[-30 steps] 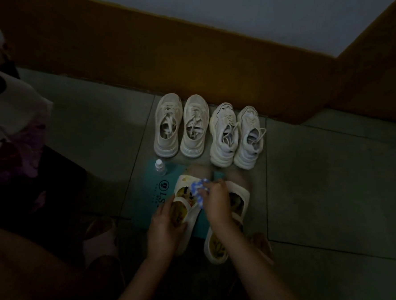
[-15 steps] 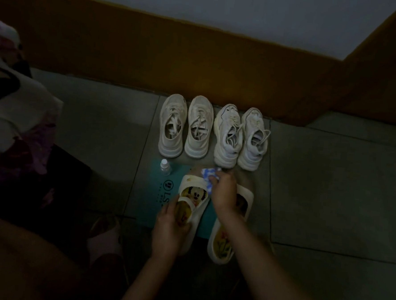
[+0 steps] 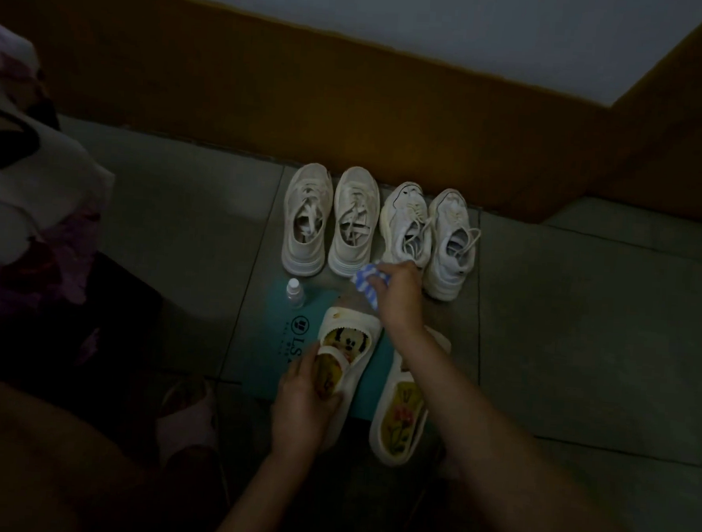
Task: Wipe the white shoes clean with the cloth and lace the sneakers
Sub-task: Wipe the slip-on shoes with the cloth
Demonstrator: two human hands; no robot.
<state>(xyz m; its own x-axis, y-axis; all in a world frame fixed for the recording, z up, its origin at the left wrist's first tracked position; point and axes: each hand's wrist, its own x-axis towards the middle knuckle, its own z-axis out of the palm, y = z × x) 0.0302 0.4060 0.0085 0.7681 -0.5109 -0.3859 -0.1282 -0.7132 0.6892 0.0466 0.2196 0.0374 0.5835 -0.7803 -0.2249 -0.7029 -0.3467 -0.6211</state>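
Two pairs of white sneakers stand side by side by the wall: the left pair (image 3: 329,221) and the right pair (image 3: 429,233), all with loose laces. Nearer to me, a white strap shoe (image 3: 346,347) with a cartoon insole and its mate (image 3: 401,421) with a flowered insole lie on a teal mat (image 3: 271,335). My left hand (image 3: 304,402) grips the cartoon shoe at its heel side, thumb inside. My right hand (image 3: 398,297) holds a blue-and-white checked cloth (image 3: 365,281) just in front of the right pair's heel, which it partly hides.
A small clear bottle (image 3: 295,292) with a white cap stands at the mat's far left corner. A brown skirting wall (image 3: 350,113) runs behind the sneakers. Bundled fabric (image 3: 28,213) lies at the left, and a pink slipper (image 3: 188,420) sits near my leg. Grey floor tiles (image 3: 584,321) spread right.
My right hand has carried the cloth forward, from over the cartoon shoe's toe to the heel of the right sneaker pair. My left hand has stayed on the strap shoe.
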